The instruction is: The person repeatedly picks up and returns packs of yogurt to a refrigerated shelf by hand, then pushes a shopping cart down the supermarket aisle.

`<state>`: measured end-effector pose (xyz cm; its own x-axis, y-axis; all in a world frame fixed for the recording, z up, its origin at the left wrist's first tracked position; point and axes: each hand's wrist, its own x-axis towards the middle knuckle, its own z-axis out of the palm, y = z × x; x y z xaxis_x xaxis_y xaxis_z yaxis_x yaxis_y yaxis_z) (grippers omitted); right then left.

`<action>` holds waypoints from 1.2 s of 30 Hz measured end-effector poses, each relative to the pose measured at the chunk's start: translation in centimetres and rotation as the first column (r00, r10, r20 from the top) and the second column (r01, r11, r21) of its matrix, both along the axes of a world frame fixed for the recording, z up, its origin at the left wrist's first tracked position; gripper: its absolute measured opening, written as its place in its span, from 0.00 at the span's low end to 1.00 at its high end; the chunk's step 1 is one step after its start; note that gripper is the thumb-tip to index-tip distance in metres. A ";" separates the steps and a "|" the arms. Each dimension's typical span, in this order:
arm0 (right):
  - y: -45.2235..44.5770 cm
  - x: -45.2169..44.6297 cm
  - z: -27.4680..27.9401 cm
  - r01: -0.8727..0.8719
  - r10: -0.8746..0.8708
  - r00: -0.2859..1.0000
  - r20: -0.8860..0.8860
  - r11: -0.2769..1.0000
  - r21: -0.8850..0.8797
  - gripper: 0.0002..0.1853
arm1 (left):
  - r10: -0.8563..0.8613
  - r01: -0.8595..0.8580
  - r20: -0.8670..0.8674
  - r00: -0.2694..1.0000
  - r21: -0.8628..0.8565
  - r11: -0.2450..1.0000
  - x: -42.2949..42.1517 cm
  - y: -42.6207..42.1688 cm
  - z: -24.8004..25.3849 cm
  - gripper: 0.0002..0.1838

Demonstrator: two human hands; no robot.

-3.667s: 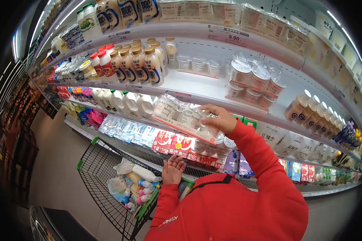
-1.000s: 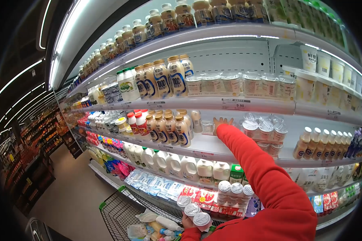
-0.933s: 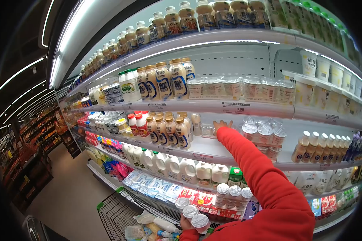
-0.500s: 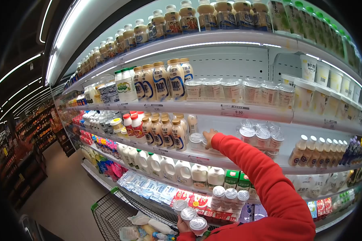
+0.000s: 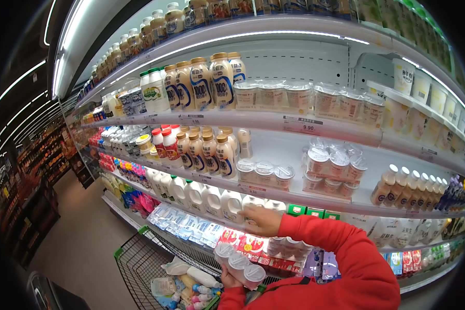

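A three-cup yogurt pack (image 5: 239,265) with round foil-like lids is held by my left hand (image 5: 231,279) at the lower middle, above the cart's edge. My right hand (image 5: 262,220) is in front of the white milk jugs (image 5: 211,201), its fingers stretched out to the left and nothing in it. Above it, another three-cup pack (image 5: 265,174) sits at the front of the middle shelf, beside the gold-capped bottles (image 5: 205,150). To its right stand stacked cup packs (image 5: 333,168). More cup packs (image 5: 289,248) rest on the red cartons below my right forearm.
A wire shopping cart (image 5: 132,258) with bags and small bottles (image 5: 194,289) stands at the lower left. The upper shelf (image 5: 191,120) holds bottles and cups. White-capped bottles (image 5: 400,188) are at the right. An aisle floor (image 5: 82,222) runs along the left.
My right hand has left the middle shelf and come down toward me. The pack there now sits further forward, fully visible. My left hand still holds its pack, now slightly further left.
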<state>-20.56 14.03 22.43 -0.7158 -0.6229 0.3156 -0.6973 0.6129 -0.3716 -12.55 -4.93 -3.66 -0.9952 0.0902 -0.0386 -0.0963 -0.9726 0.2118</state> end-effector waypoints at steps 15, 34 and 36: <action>0.5 2.6 4.2 -0.034 0.032 0.999 0.039 0.998 0.048 0.46 | -0.347 0.359 -0.384 0.856 -0.042 0.932 1.7 1.2 5.0 0.32; 9.3 -17.6 11.8 0.694 -0.577 0.720 -0.386 0.613 0.377 0.36 | -0.606 0.576 -0.296 0.738 -0.191 0.795 0.6 1.7 0.4 0.11; 9.2 -18.4 11.4 0.667 -0.646 0.729 -0.227 0.595 0.449 0.36 | -0.573 0.567 -0.287 0.768 -0.111 0.816 0.9 1.6 1.2 0.04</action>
<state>-38.91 23.23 33.87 -0.9860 -0.0594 0.1557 -0.0421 0.9928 0.1120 -11.66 -3.33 -2.45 -0.7244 0.6466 0.2393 -0.5623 -0.7549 0.3375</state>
